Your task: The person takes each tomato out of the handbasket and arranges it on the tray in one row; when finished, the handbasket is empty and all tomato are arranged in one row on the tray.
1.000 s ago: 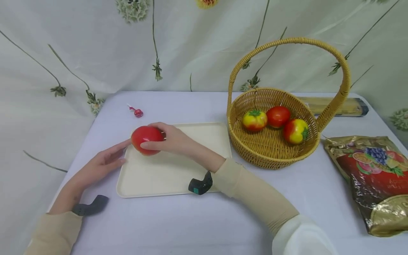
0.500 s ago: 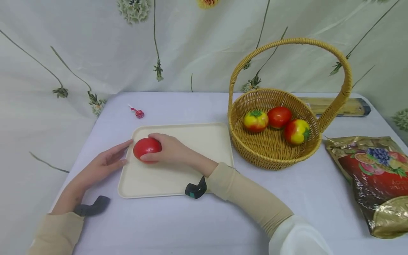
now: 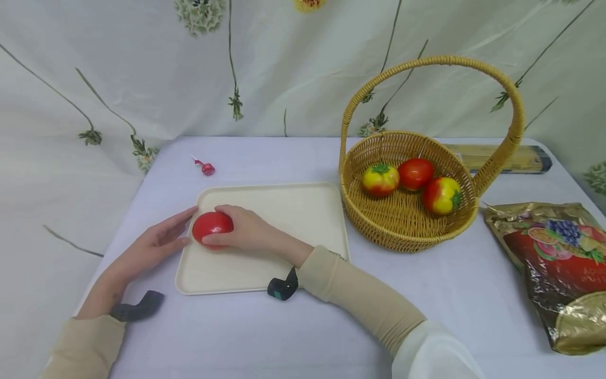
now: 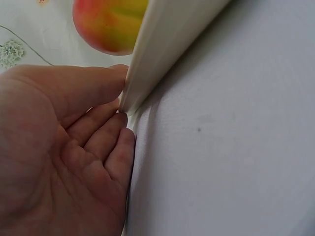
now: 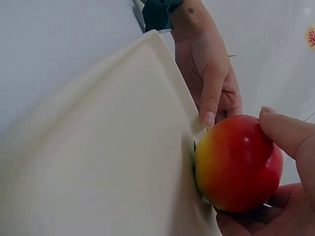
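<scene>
Cream in colour, a shallow tray lay on the white-covered bench in the head view. A beige-sleeved arm slanted in from the lower right, and its right hand was clamped on a red tomato-shaped fruit at the tray's left end, thumb nearer, fingers on the far side. The left hand angled up from the lower left, its fingers extended and thumb spread, tips at the tray's left rim. Beyond the tray lay a red lollipop; to the right stood a wicker basket of three fruits, near a fruit-candy bag.

In the left wrist view, the left palm was turned to the camera, the thumb touching the rim and the other fingertips just beside the tray's edge.

In the right wrist view, thumb and fingers held opposite sides of the fruit, its yellow part towards the tray; whether it touched the tray could not be told.
</scene>
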Available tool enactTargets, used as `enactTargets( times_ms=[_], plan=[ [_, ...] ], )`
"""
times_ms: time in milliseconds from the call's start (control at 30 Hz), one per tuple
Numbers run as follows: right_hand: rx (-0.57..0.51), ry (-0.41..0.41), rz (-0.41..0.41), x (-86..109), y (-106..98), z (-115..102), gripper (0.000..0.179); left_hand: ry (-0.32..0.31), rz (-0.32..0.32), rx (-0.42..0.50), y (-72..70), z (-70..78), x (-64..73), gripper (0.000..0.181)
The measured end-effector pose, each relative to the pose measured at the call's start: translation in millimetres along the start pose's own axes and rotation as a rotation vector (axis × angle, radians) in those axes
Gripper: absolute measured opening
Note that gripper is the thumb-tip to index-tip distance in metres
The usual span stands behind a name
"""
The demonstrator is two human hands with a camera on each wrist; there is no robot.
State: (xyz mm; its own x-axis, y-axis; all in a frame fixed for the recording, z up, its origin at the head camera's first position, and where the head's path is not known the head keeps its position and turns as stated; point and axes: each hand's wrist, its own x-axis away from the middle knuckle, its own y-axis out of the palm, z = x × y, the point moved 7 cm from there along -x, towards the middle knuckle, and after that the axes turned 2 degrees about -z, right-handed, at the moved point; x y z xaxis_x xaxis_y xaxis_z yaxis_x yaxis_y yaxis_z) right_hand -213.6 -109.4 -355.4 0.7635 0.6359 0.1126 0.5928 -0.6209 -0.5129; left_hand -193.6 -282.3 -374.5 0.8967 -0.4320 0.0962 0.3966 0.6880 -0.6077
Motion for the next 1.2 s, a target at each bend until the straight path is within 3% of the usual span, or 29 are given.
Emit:
enactTargets(
  times_ms=[367, 867, 1200],
  plan=[
    [0.005, 0.004, 0.012, -0.6, 2.3, 2.6, 0.071, 0.016, -0.006, 0.008, 0.0, 2.7, 0.3, 0.064],
    [-0.062, -0.080, -0.001, 1.6, 2.1, 5.4, 0.064, 0.057, -0.004, 0.017, -1.6, 4.2, 1.0, 0.062],
    [-0.040, -0.062, 0.013, 2.1, -0.8, 3.2, 0.067, 0.035, 0.000, 0.017, -2.5, 4.4, 1.4, 0.063]
  ],
)
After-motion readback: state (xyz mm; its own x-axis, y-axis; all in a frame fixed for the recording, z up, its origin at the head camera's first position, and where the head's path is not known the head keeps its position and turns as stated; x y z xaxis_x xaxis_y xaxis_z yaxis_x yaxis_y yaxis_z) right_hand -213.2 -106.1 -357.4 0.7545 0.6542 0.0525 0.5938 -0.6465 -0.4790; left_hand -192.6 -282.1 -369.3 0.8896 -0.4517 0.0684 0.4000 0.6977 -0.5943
